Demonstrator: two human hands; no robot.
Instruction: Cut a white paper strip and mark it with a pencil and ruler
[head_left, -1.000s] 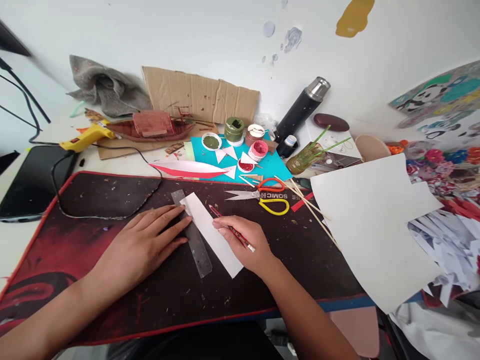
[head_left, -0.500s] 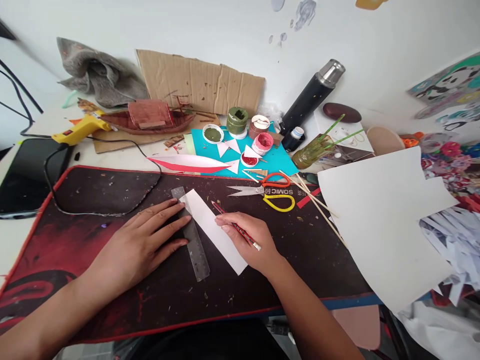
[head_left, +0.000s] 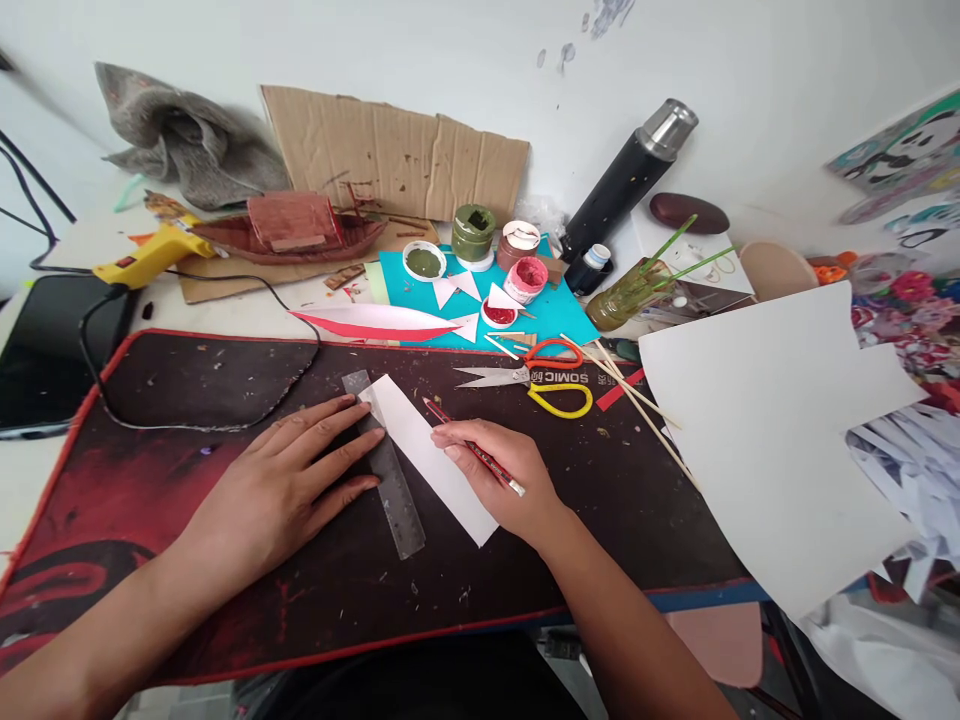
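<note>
My left hand (head_left: pixel 289 470) lies with fingers spread, their tips resting on a clear plastic ruler (head_left: pixel 397 505). The ruler slants across the upper end of a narrow white paper strip (head_left: pixel 431 455). My right hand (head_left: pixel 506 475) is closed around a red and black pencil (head_left: pixel 491 463). The pencil's point is off the strip's right edge, and the heel of that hand covers part of the paper's right side. Beyond the hands, scissors (head_left: pixel 525 377) with one orange and one yellow handle lie on the dark mat (head_left: pixel 300 590).
Paint pots (head_left: pixel 472 238) stand on blue paper (head_left: pixel 409 290) at the back. A model boat (head_left: pixel 292 235) and yellow glue gun (head_left: pixel 154 252) are at left, the gun's cable crossing the mat. Thin sticks (head_left: pixel 637 395) and a large white sheet (head_left: pixel 757 440) lie at right.
The camera view has shifted slightly. Both hands, the ruler, the strip and the pencil keep nearly the same places relative to one another.
</note>
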